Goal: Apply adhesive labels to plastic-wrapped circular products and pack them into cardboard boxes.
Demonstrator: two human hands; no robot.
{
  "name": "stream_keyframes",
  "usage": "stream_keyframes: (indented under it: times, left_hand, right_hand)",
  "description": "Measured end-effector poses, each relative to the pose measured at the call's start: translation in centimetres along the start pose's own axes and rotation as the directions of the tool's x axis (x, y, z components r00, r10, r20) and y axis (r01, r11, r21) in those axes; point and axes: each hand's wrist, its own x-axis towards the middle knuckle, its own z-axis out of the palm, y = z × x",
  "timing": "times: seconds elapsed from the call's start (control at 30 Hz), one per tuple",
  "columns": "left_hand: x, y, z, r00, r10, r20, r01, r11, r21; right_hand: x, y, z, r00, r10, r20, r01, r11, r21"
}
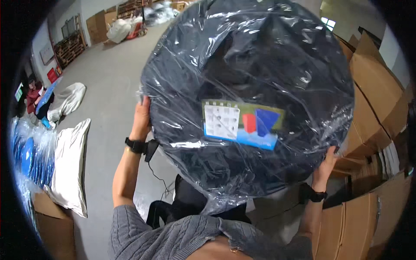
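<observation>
A large round black flat bundle [260, 173], wrapped in clear plastic, fills the middle of the head view, held up in front of me. Under the plastic lies a printed leaflet [242, 123] with a white panel, a red shape and a blue shape. My left hand [142, 116] grips the bundle's left edge. At the lower right edge, my right hand [325, 167] holds the other side; the fingers of both hands are partly hidden behind the bundle. Bunched clear plastic [225, 203] hangs from the bundle's bottom, above my legs.
Open cardboard boxes [372, 73] crowd the right side, with more boxes [351, 227] nearer. On the left lie blue plastic-wrapped packages [37, 156] and a white sack [69, 164]. A person [34, 97] sits at the far left. A red pallet jack [136, 30] stands at the back.
</observation>
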Motion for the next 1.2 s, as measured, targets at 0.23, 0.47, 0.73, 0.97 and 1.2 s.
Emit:
stream_keyframes:
  times: [0.23,0.47,0.73,0.97,1.2]
  left_hand:
    - [-4.9,10.2,1.4,0.847,0.523,0.092,-0.509,0.751,0.421]
    - [-9.4,15.1,6.0,0.865,0.416,0.281,-0.487,0.560,0.670]
    - [-12.3,14.7,-3.0,0.815,0.373,0.444,-0.548,0.246,0.800]
    - [-20.4,8.5,-9.6,0.931,0.053,0.361,-0.365,0.068,0.929]
    - [-16.4,15.7,-10.5,0.865,-0.278,0.418,-0.025,0.808,0.589]
  right_hand:
    - [0.6,5.6,1.2,0.904,0.171,-0.392,-0.085,0.970,0.229]
    - [-0.6,13.8,2.3,0.846,0.358,-0.395,-0.251,0.921,0.299]
    - [-1.3,16.8,1.9,0.880,0.346,-0.325,-0.205,0.894,0.398]
    - [-1.4,16.3,1.9,0.863,0.398,-0.312,-0.294,0.896,0.332]
    - [1.3,17.9,2.3,0.912,0.388,-0.136,-0.267,0.811,0.521]
